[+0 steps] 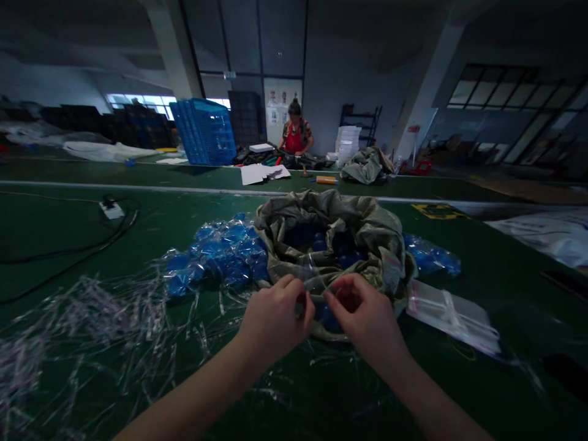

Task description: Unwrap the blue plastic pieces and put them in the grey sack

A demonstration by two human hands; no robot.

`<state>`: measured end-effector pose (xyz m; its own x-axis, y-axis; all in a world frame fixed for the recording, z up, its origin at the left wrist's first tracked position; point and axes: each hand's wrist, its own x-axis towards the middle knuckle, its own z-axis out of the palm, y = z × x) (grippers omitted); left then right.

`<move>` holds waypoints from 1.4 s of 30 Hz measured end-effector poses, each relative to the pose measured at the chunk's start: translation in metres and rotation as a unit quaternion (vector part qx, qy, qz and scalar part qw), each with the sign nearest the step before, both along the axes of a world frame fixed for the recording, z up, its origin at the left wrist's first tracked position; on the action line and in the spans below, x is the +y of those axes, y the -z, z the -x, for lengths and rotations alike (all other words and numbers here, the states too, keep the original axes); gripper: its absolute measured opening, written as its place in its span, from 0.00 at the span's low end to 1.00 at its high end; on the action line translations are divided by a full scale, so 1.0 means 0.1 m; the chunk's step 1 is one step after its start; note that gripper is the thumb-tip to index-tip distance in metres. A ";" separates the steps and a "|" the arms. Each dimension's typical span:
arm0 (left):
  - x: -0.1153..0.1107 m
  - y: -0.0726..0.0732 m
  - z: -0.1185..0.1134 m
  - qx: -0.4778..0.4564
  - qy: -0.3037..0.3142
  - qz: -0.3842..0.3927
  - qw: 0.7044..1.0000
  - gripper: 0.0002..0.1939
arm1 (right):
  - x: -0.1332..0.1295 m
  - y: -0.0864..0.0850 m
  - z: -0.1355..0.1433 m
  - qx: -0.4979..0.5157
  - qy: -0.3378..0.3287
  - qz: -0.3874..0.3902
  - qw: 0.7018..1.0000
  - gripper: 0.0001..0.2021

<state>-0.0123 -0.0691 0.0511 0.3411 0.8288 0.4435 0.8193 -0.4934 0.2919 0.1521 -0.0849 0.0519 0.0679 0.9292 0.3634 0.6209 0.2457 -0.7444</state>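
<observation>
My left hand (280,309) and my right hand (362,309) meet in front of a grey-green woven sack (381,229) with a rolled-down rim. Both are closed in a pinch on a clear plastic bag (315,282), thin and hard to make out, stretched between the fingertips. Inside the sack lie round dark blue objects (319,242). Another blue object (327,315) shows below my hands, partly hidden by them. To the left is a heap of blue pieces in clear wrapping (229,248); more wrapped blue pieces (432,254) lie right of the sack.
Torn clear plastic strips (114,312) litter the green table's left side. A stack of flat clear bags (452,312) lies at right. A power strip (111,210) with black cables sits at far left. Across the table are blue crates (204,131) and a person in a red apron (294,138).
</observation>
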 end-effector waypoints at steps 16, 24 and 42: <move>0.46 0.21 -0.11 0.134 -0.130 0.037 0.982 0.13 | 0.49 0.84 -0.48 -0.216 -0.162 0.078 0.960 0.17; 0.54 0.17 -0.29 0.124 -0.092 0.050 0.987 0.14 | 0.26 0.39 -0.56 0.058 -0.083 0.053 0.993 0.19; 0.46 0.07 -0.41 0.113 -0.001 0.097 0.989 0.13 | 0.26 0.60 -0.38 -0.085 -0.046 -0.102 0.990 0.16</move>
<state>0.0287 -0.0232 0.0437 0.4115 0.8916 0.1892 0.8754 -0.4444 0.1902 0.1898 -0.0593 -0.0076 -0.0915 0.8351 0.5425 0.7014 0.4407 -0.5602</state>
